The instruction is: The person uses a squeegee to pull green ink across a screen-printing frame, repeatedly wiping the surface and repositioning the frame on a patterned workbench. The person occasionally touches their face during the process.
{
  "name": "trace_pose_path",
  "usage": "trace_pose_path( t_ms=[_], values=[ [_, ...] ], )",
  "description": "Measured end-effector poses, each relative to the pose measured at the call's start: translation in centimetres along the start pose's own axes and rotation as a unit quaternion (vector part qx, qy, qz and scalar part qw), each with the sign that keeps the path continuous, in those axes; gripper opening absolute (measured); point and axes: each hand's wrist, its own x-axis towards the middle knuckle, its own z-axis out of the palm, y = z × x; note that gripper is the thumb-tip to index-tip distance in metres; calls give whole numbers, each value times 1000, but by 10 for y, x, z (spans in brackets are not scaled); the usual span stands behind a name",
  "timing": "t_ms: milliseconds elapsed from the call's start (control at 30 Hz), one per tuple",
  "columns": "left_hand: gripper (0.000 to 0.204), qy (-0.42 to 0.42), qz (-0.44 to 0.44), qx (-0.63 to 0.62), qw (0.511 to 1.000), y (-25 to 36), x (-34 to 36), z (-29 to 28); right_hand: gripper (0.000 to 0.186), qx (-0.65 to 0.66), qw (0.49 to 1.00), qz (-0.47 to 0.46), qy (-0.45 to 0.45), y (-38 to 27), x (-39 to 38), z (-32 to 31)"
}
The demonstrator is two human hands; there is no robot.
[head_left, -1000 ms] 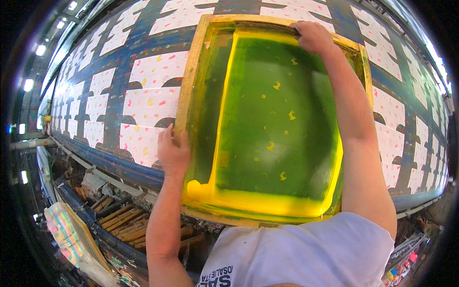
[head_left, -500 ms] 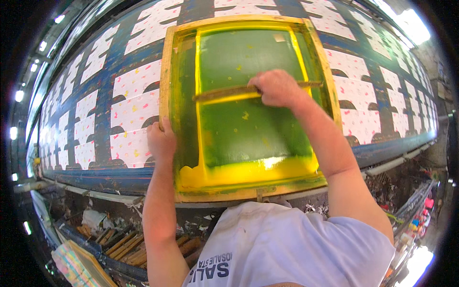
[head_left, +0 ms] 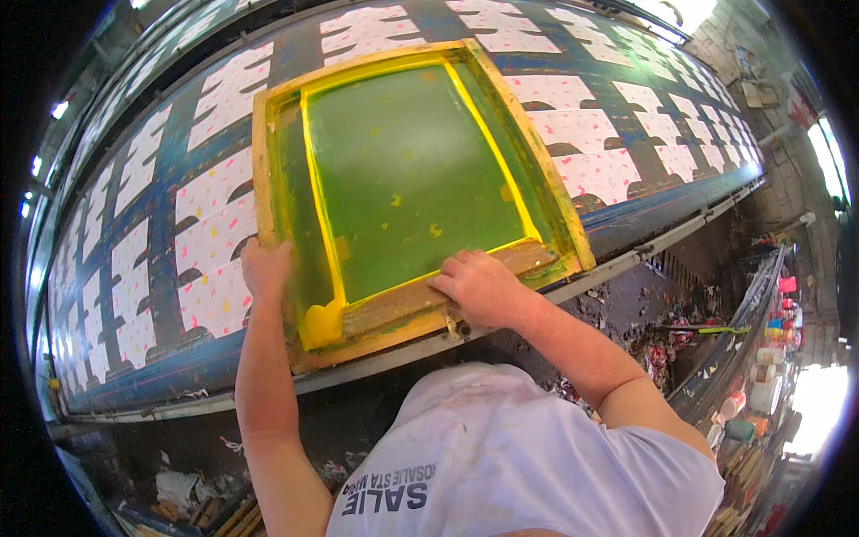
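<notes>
A wooden-framed printing screen (head_left: 394, 192) with green mesh lies on the long table, tilted in my view. My left hand (head_left: 267, 268) is closed round the left side of its wooden frame (head_left: 262, 179), close to the near corner. At the near end of the mesh, my right hand (head_left: 481, 288) grips a long wooden squeegee (head_left: 394, 304) from above. The squeegee lies across the screen beside the near frame bar. Yellow ink lines both sides of the mesh and pools as a blob (head_left: 322, 324) at the squeegee's left end.
White cut fabric pieces (head_left: 215, 206) with pink and yellow prints lie in rows on the blue table (head_left: 161, 358). A metal rail (head_left: 617, 266) runs along its near edge. Scraps litter the floor below. Paint containers (head_left: 765, 394) stand at the right.
My right hand has drawn the squeegee from mid-screen to the near end. The wide yellow ink band there is now mostly covered or gone. My view has turned, so the screen looks tilted.
</notes>
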Motion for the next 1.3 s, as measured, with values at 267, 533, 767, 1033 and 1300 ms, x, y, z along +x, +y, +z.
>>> trace_pose_path(
  t_ms=[267, 533, 767, 1033, 1300],
  values=[
    [53, -46, -12, -60, 997, 1, 7, -7, 53, 8, 972, 182, 150, 100, -43, -5],
    [48, 3, 17, -40, 999, 11, 32, -23, 69, 71, 847, 494, 183, 204, -92, -4],
    [38, 0, -6, -118, 993, 75, 26, -30, 62, 108, 844, 454, 264, 243, -126, -21],
    [40, 44, 41, -82, 995, 207, -38, 68, 62, 110, 826, 468, 294, 391, -231, -61],
    [50, 59, 9, -74, 995, 339, -137, 171, 66, 172, 817, 467, 293, 540, -344, -83]
  ],
)
